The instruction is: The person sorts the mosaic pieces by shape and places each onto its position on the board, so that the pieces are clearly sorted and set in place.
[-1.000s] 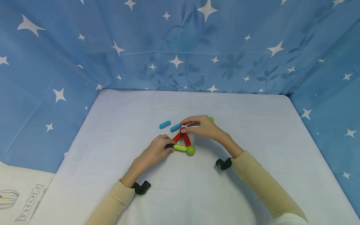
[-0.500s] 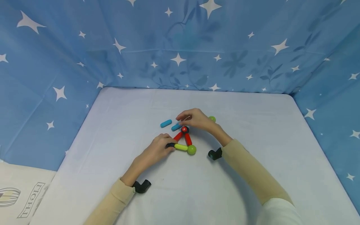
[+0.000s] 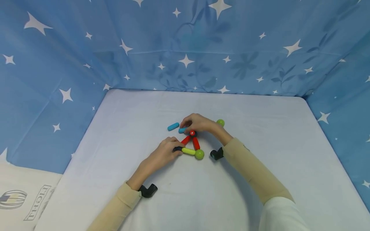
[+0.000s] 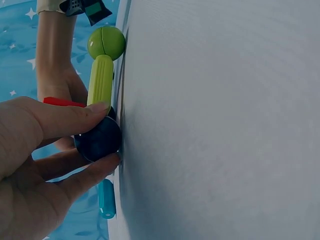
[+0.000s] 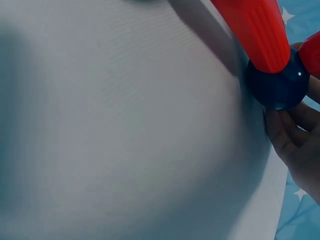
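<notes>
A triangle of toy rods and balls lies on the white table. Its yellow-green rod [image 3: 189,151] joins a green ball [image 3: 199,154] to a dark blue ball [image 4: 99,140]. Two red rods [image 3: 196,143] lead to a far dark ball [image 5: 278,85] with a red round patch on top. My left hand [image 3: 167,150] pinches the near dark ball between thumb and fingers. Just beyond the far ball, my right hand [image 3: 198,122] has thumb and fingers curled about a short blue rod [image 3: 182,130]; the grip itself is partly hidden.
A second blue rod [image 3: 173,126] lies left of the right hand. Another green ball [image 3: 220,123] shows behind the right wrist. Blue star-patterned cloth [image 3: 185,48] rises behind the white tabletop [image 3: 231,199]. Printed pale cloth [image 3: 26,195] lies at lower left.
My right hand has left the far dark ball, moved left and closed in on the nearer blue rod. The left hand stays on its ball. The head view has shifted slightly.
</notes>
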The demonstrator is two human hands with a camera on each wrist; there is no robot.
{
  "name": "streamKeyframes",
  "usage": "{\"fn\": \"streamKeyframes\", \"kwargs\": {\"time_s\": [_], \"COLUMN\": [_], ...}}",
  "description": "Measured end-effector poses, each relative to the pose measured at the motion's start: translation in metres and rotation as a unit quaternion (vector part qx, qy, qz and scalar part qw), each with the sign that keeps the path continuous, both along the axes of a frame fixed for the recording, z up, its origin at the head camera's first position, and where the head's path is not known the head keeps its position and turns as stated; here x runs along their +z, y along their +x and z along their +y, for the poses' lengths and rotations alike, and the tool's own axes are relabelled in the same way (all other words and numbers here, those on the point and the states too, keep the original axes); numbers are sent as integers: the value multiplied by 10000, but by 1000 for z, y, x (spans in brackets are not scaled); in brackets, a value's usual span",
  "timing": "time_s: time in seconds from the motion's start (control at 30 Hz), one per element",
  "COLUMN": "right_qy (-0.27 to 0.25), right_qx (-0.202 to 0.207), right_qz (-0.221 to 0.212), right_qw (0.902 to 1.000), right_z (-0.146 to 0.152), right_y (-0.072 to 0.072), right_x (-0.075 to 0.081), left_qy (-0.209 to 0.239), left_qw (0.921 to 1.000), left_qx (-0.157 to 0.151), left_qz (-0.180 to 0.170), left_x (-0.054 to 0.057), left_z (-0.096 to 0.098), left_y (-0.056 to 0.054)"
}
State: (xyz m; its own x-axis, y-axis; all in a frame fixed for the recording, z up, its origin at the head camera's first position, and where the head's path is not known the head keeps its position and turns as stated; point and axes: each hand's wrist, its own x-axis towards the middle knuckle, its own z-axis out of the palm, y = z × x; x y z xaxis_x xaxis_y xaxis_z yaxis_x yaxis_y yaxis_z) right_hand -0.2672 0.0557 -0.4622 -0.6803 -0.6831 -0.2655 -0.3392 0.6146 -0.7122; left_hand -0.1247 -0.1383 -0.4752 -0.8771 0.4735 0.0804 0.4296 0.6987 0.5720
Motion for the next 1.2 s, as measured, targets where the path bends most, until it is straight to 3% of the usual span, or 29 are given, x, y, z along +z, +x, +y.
{"fn": "streamKeyframes", "kwargs": {"time_s": [0.33, 0.63, 0.8, 1.0, 1.2], "right_qy": [380, -83, -288, -433, -679], "right_qx": [165, -327, -642, -884, -925], "right_qz": [391, 815, 859, 882, 756], "right_qw": [9984, 9961, 9938, 9912, 9905], "right_z": [3, 26, 41, 58, 68], "right_y": [-2, 4, 11, 21, 34], "right_x": [1, 8, 10, 16, 23], "left_qy": [69, -108, -81, 86, 31], "left_qw": [9999, 9999, 9999, 9993, 9992], "left_qx": [-25, 53, 74, 144, 130], "left_qz": [-96, -50, -67, -347, -383], "left_x": [0, 1, 2, 2, 3], "left_z": [4, 4, 4, 5, 9], "left_y": [1, 2, 1, 1, 2]}}
